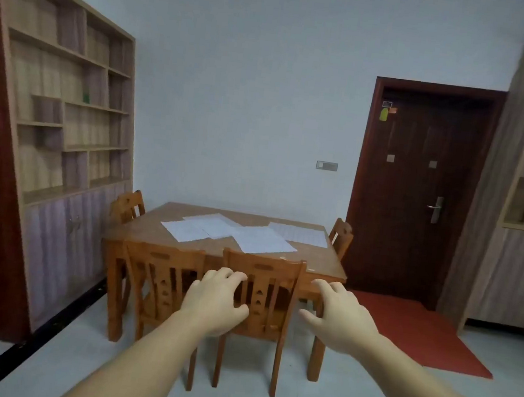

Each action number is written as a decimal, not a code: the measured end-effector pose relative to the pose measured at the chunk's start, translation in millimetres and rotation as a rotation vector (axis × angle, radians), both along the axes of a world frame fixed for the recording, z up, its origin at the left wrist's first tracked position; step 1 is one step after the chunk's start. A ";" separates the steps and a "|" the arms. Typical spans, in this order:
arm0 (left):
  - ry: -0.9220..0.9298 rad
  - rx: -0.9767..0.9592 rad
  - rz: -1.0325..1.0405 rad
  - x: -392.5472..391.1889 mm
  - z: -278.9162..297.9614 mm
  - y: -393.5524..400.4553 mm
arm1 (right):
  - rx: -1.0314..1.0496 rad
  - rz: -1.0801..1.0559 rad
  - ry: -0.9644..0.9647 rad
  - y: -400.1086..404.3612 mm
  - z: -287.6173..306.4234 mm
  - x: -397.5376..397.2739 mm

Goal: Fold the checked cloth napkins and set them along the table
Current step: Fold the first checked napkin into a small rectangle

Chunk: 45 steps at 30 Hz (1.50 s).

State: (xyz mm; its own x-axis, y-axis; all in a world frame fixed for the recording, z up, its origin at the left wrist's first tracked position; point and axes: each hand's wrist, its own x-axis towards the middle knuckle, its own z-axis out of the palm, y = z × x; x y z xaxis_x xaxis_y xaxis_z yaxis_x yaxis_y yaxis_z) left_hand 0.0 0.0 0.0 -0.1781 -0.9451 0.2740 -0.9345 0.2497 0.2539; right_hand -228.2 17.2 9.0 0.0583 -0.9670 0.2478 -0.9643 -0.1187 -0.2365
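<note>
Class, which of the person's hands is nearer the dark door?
Right. The right hand is raised on the side of the door; the left hand is farther, before a chair.

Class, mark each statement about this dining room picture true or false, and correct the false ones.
1. Both hands hold nothing. True: the left hand and right hand are empty, in the air.
2. The napkins lie folded in a neat row. False: they lie spread flat, some overlapping.
3. The door is shut. True.
4. The two near chairs are pulled away from the table. False: they are tucked in.
</note>
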 end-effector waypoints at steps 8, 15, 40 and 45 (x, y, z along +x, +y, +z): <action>0.027 0.058 -0.017 -20.4 -2.5 -166.5 | 0.050 -0.068 -0.017 -152.5 2.8 -30.6; -0.016 0.070 -0.041 -78.0 -6.9 -283.2 | 0.035 -0.121 -0.036 -261.1 -2.5 -92.1; -0.019 0.121 -0.083 -369.9 -55.1 -741.6 | 0.135 -0.076 -0.068 -706.1 -53.3 -377.0; 0.003 0.206 -0.032 -396.7 -95.4 -864.8 | 0.187 -0.060 0.004 -826.9 -75.3 -417.7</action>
State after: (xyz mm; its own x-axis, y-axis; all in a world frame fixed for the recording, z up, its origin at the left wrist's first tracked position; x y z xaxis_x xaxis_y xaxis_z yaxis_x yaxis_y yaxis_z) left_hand -396.7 -864.8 -95.4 -0.2083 -0.9751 0.0761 -0.9260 0.2216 0.3057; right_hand -645.9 -809.7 -66.3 -0.0001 -0.9980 0.0633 -0.9693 -0.0155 -0.2456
